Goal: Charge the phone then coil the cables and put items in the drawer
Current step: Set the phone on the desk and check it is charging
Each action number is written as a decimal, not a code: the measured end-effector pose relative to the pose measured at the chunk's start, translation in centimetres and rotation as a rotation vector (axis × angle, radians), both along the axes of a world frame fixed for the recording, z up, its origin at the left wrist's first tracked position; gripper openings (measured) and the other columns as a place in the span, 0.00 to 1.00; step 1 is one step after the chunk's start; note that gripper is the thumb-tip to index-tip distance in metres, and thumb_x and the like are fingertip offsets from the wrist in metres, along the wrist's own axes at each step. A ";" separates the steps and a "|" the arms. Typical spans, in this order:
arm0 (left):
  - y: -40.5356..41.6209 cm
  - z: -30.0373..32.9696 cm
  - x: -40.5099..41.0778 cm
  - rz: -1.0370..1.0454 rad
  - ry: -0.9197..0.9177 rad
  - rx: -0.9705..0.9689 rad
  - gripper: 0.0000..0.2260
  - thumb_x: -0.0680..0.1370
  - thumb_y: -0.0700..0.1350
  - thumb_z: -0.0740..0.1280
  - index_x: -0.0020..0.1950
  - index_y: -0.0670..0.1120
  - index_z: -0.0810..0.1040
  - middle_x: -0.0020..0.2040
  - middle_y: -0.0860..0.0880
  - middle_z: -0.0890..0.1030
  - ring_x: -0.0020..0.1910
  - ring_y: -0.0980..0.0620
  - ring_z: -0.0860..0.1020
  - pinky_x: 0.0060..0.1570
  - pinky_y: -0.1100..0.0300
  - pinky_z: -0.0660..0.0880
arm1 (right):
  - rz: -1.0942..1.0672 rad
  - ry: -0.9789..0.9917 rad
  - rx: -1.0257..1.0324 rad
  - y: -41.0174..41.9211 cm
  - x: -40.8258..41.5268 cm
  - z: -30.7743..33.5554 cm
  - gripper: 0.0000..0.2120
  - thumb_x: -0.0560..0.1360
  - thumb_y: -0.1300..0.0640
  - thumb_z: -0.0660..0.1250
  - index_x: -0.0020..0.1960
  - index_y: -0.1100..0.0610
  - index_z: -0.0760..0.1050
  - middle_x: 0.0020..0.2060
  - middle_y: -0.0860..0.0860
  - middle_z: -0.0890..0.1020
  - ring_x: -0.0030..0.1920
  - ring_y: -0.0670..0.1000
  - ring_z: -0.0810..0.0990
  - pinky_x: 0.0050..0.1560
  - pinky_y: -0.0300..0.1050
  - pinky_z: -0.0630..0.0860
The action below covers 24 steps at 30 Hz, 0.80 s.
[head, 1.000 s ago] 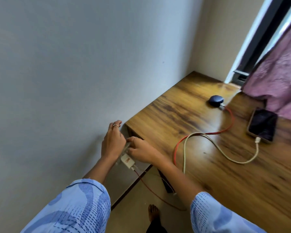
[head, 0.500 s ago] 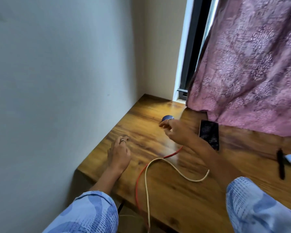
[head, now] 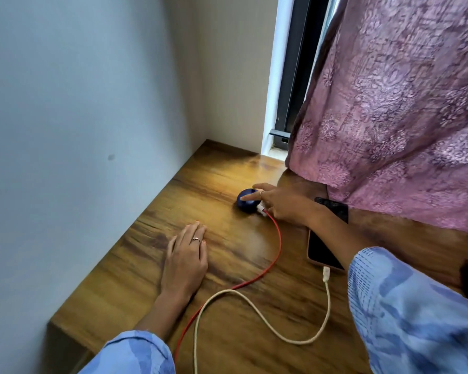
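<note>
One fingertip of the right hand [head: 284, 202] touches the blue case [head: 246, 204]

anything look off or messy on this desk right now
Nothing is damaged or spilled. The red cable and white cable sprawl uncoiled across the desk and trail off its front edge. The phone lies partly under the right forearm.

Two cables lie on the wooden desk: one thin red cable [head: 277, 240] and one cream-white cable [head: 257, 310] (both trail off the near edge). One dark-screened phone [head: 322, 251], one round navy-blue case [head: 246, 204], two hands.
</note>
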<state>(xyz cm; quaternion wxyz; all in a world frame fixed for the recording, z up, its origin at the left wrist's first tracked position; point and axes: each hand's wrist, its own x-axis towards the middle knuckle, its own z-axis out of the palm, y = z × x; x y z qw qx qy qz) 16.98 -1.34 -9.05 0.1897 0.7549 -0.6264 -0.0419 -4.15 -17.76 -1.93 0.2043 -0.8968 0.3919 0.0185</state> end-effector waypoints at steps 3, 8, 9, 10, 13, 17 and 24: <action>-0.2 0.0 -0.1 0.018 -0.010 -0.001 0.20 0.77 0.46 0.55 0.68 0.48 0.73 0.70 0.50 0.72 0.70 0.52 0.68 0.68 0.50 0.63 | 0.051 -0.031 0.014 -1.1 0.4 -0.4 0.30 0.77 0.67 0.57 0.70 0.38 0.65 0.75 0.47 0.60 0.70 0.51 0.66 0.59 0.34 0.63; -0.3 0.0 -0.1 0.017 -0.028 0.024 0.22 0.77 0.49 0.51 0.69 0.50 0.71 0.72 0.52 0.70 0.71 0.54 0.66 0.68 0.52 0.60 | 0.082 -0.168 0.044 -2.2 0.8 -1.5 0.29 0.74 0.69 0.58 0.68 0.43 0.70 0.69 0.48 0.69 0.67 0.50 0.70 0.64 0.40 0.68; -0.2 0.0 -0.1 0.013 -0.029 0.032 0.23 0.77 0.50 0.50 0.70 0.50 0.70 0.72 0.53 0.69 0.71 0.55 0.65 0.69 0.52 0.60 | 0.083 -0.197 0.045 -2.3 0.9 -1.7 0.29 0.74 0.68 0.59 0.68 0.43 0.70 0.66 0.48 0.71 0.64 0.49 0.71 0.61 0.39 0.69; -0.3 0.0 -0.1 0.011 -0.033 0.038 0.23 0.77 0.51 0.49 0.70 0.51 0.70 0.72 0.53 0.69 0.72 0.55 0.65 0.69 0.53 0.59 | 0.082 -0.217 0.049 -2.5 0.8 -2.0 0.28 0.74 0.67 0.61 0.68 0.43 0.70 0.64 0.48 0.71 0.62 0.48 0.72 0.57 0.38 0.68; -0.3 0.1 -0.1 0.016 -0.041 0.042 0.23 0.77 0.51 0.49 0.70 0.51 0.70 0.72 0.53 0.68 0.72 0.56 0.64 0.69 0.54 0.59 | 0.071 -0.241 0.047 -2.9 0.6 -2.9 0.26 0.75 0.61 0.64 0.68 0.42 0.68 0.60 0.48 0.71 0.56 0.46 0.70 0.54 0.39 0.68; -0.4 0.2 -0.1 0.023 -0.042 0.037 0.23 0.77 0.51 0.50 0.69 0.50 0.71 0.71 0.53 0.70 0.71 0.54 0.66 0.68 0.53 0.61 | -0.016 -0.325 0.069 -2.7 0.1 -3.0 0.23 0.76 0.54 0.66 0.69 0.47 0.68 0.56 0.51 0.72 0.53 0.48 0.72 0.56 0.42 0.70; -0.4 0.3 -0.3 0.025 -0.043 0.034 0.23 0.77 0.51 0.50 0.68 0.50 0.72 0.71 0.52 0.70 0.71 0.54 0.67 0.67 0.51 0.62 | -0.089 -0.392 0.055 -0.7 -1.5 -2.8 0.20 0.76 0.49 0.65 0.66 0.53 0.72 0.57 0.51 0.78 0.56 0.50 0.76 0.58 0.43 0.72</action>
